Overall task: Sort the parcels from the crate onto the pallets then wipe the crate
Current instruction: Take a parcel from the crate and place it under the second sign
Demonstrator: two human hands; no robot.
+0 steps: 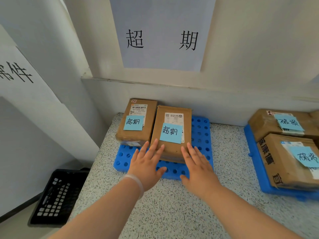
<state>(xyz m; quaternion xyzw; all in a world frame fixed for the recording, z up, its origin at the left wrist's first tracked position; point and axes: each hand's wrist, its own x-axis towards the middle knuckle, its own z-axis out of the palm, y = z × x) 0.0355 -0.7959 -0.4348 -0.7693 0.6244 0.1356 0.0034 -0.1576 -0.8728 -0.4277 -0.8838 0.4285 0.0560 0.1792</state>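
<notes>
Two brown cardboard parcels lie side by side on a blue perforated pallet (202,135) against the wall, each with a blue handwritten sticky note. The left parcel (136,135) sits at the back left. The right parcel (170,150) lies nearer me. My left hand (146,166) is flat and spread, its fingertips resting on this parcel's near left corner. My right hand (196,166) is spread the same way, fingertips at the near right corner. Neither hand grips anything. The black plastic crate (57,197) stands on the floor at the lower left.
A second blue pallet (255,163) at the right carries two more noted cardboard parcels (286,161). Both pallets rest on a speckled grey countertop (172,207). A paper sign (162,35) hangs on the wall above; another sign (15,71) is at the left.
</notes>
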